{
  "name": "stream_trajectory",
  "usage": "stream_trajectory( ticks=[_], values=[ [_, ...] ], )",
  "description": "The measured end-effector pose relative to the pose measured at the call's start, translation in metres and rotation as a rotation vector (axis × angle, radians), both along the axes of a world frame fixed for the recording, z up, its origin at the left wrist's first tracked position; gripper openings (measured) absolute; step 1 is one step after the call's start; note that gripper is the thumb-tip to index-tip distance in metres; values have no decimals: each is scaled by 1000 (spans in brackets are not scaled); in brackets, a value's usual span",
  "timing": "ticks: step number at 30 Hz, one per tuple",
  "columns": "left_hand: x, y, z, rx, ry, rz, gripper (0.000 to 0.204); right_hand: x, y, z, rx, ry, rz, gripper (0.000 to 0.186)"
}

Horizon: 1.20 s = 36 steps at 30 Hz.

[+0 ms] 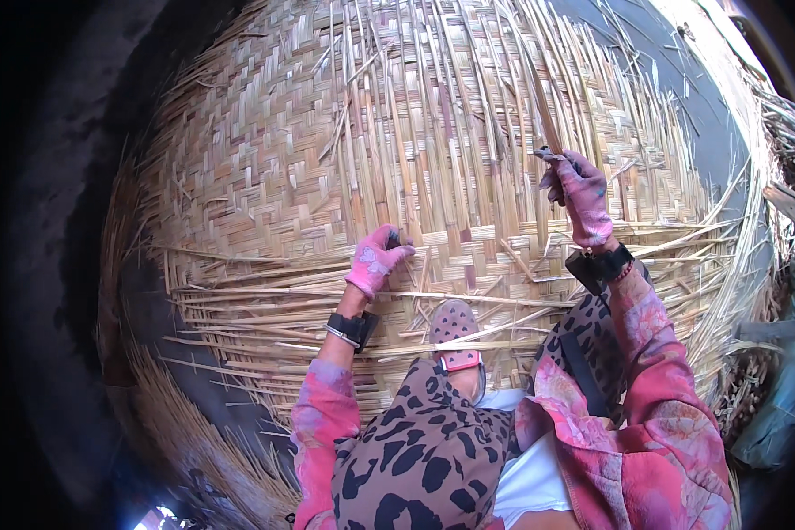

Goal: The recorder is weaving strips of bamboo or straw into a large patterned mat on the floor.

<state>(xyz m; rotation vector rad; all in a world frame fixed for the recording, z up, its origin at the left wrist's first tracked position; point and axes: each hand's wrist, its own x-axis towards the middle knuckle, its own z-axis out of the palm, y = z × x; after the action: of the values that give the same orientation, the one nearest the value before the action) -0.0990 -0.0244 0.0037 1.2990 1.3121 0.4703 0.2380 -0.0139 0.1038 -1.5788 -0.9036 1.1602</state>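
Observation:
A large woven mat (pixel 265 168) of flat, straw-coloured split strips spreads out in front of me. My left hand (pixel 380 260), in a pink glove, is low over the mat's near part with its fingers curled together. What they pinch, if anything, is hidden. My right hand (pixel 581 196), gloved in pink too, is closed on the near end of a brownish split strip (pixel 541 102) that runs away from me over the mat. Several long loose strips (pixel 433 115) lie lengthwise over the weave between and beyond my hands.
My sandalled foot (pixel 455 325) rests on the mat's near edge. Crosswise strips (pixel 238 296) stick out unevenly there. Bundled straw-like strips (pixel 194 428) lie at the lower left. Dry stalks (pixel 791 177) and a bluish-green sheet (pixel 782 397) are at the right.

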Motion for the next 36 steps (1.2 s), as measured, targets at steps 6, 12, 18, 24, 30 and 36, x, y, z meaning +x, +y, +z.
stream_trajectory(
  ticks=[6, 12, 18, 24, 30, 36],
  values=[
    [23, 5, 34, -217, -303, 333, 15, -2, -3, -1, 3, 15, 3, 21],
    [17, 0, 31, -351, -505, 385, 22, -5, -1, 1, -29, 28, -15, 19],
    [20, 12, 28, -317, -410, 330, 18, -10, -1, -3, -28, 51, 41, 20],
    [22, 22, 6, 424, 220, 207, 23, -17, -3, 5, -25, 23, 30, 22],
    [38, 39, -12, 516, 502, 229, 17, -13, -3, -2, -17, 32, 54, 23],
    [42, 47, 11, 144, -89, -53, 31, -25, -5, 11, -50, 146, -33, 22]
  ],
)
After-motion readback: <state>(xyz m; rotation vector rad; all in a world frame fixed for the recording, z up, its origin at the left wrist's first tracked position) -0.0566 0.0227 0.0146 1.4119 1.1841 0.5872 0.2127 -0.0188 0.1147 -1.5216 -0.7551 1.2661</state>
